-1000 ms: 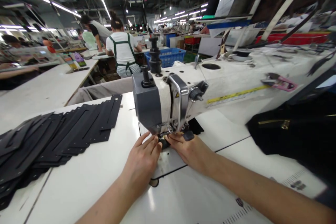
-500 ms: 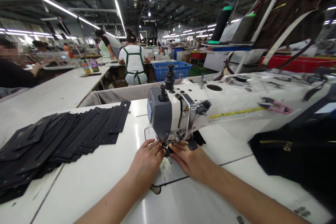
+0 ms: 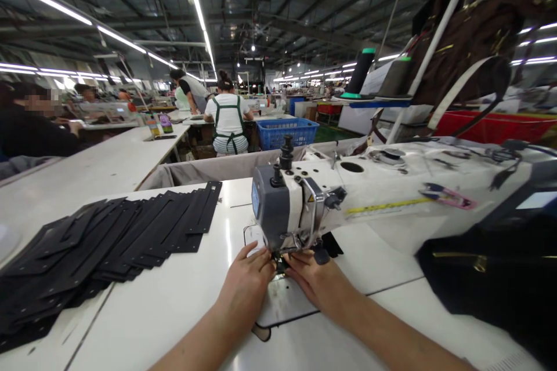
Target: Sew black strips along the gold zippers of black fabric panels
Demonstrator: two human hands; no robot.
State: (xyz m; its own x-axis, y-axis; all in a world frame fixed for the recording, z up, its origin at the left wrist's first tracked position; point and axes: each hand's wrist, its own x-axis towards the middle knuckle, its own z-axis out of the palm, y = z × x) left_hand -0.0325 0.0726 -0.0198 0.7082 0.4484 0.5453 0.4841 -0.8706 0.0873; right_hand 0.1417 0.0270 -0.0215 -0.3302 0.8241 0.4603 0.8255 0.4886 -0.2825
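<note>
In the head view, my left hand (image 3: 249, 281) and my right hand (image 3: 319, 281) meet beneath the head of a white and grey sewing machine (image 3: 272, 203). Their fingertips press on a small black piece (image 3: 333, 245) at the needle area, one hand on each side of the presser foot. Most of that piece is hidden by the hands and the machine; a corner shows behind my right hand. To the left lies a spread, overlapping pile of black flat pieces (image 3: 130, 232) with small holes at their ends.
Dark fabric with a gold zipper (image 3: 478, 264) lies at the right. Pink-handled snippers (image 3: 450, 194) rest on the machine arm, by a yellow measuring tape (image 3: 387, 204). Thread cones (image 3: 360, 72) stand above. Beyond are a blue basket (image 3: 287, 132) and a person in a green-strapped apron (image 3: 227, 116).
The camera has tilted up a little, so the whole scene sits lower in view. Both hands stay at the needle area, with little movement relative to the machine.
</note>
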